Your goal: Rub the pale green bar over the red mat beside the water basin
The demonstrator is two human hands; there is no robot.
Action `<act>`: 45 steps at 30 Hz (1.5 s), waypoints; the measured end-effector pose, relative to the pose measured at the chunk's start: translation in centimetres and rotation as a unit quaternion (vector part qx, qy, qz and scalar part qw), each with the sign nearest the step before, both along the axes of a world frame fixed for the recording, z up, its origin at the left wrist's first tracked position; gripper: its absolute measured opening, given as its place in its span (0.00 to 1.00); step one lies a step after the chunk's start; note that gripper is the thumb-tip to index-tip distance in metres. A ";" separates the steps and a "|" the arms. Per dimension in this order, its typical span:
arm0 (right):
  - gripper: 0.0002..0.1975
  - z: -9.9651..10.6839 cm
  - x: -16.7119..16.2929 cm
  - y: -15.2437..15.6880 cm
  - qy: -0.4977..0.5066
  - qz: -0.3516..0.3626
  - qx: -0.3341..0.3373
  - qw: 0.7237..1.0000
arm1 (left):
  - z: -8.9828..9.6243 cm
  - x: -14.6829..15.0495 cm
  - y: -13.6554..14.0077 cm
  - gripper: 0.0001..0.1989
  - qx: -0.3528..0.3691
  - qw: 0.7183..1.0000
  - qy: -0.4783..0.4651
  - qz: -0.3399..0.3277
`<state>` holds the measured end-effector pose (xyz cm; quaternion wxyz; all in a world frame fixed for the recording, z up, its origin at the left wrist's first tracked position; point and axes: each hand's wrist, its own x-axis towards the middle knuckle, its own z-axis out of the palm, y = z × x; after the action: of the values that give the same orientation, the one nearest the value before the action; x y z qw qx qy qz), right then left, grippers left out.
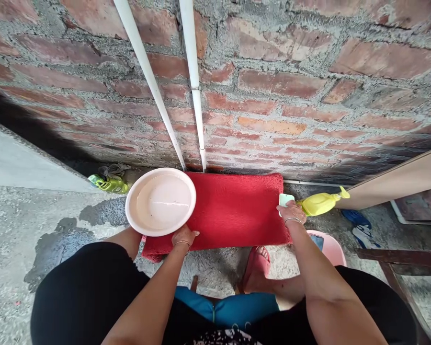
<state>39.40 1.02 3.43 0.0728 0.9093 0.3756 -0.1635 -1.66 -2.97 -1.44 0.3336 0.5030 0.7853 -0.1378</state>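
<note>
A pale pink basin [160, 201] with clear water in it sits at the left end of a low surface covered by a red cloth [233, 211]. My left hand [184, 235] is at the basin's near right side, thumb stretched out over the cloth; its other fingers are hidden, so its grip cannot be made out. At the cloth's right end, my right hand [293, 212] is closed around a pale green rectangular block [286, 199]. Just beyond that hand is a yellow pump bottle [319, 204], its nozzle pointing right.
A brick wall [273, 96] with two white pipes [196, 86] rises behind the cloth. On the floor are a yellow-green shoe [109, 184] at left, a pink tub [332, 247] with a dark flat object in it, and blue-and-white footwear [361, 227]. Wet patches [59, 247] mark the concrete.
</note>
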 end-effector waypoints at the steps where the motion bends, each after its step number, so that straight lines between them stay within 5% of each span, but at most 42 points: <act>1: 0.26 0.2 -1.0 0.4 0.006 -0.007 0.012 1.000 | 0.0 0.0 0.0 0.35 -0.003 1.000 -0.001 0.001; 5: 0.24 -0.2 -10.2 3.7 0.064 0.122 0.059 0.989 | 0.1 0.1 0.0 0.34 -0.016 1.000 -0.005 0.002; 9: 0.23 -1.3 -21.4 6.8 0.112 0.319 0.060 0.939 | 0.0 0.2 0.0 0.35 -0.007 1.000 0.002 0.009; 12: 0.24 -2.0 -25.8 8.0 0.118 0.380 0.043 0.916 | -0.2 0.2 0.0 0.34 -0.007 1.000 -0.004 0.014; 16: 0.24 -2.8 -23.7 8.6 0.112 0.368 0.031 0.922 | -0.4 0.1 0.0 0.32 -0.006 1.000 -0.010 0.016; 25: 0.25 -1.9 -3.1 4.7 0.037 0.128 0.006 0.991 | -0.6 0.1 -0.1 0.32 0.017 1.000 -0.015 0.006; 28: 0.24 -1.0 0.2 3.5 -0.006 0.033 -0.002 0.999 | -0.7 0.0 -0.1 0.33 0.017 1.000 -0.022 0.013; 32: 0.25 -0.2 -4.6 5.0 0.018 0.044 0.041 0.998 | -0.8 -0.1 -0.1 0.33 0.005 0.999 -0.026 0.027; 40: 0.22 -1.7 -26.6 10.9 0.116 0.348 0.056 0.928 | -0.3 0.3 0.2 0.34 0.003 0.999 -0.017 0.027; 42: 0.21 -2.2 -28.5 11.4 0.127 0.385 0.050 0.913 | -0.2 0.3 0.2 0.33 0.008 0.999 -0.020 0.029; 45: 0.22 -2.7 -26.5 11.9 0.128 0.394 0.039 0.909 | -0.2 0.3 0.3 0.33 0.006 0.999 -0.018 0.034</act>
<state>12.90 12.97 0.70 0.0466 0.6609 0.7155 -0.2217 -1.35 -2.68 -1.64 0.3488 0.4806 0.7967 -0.1127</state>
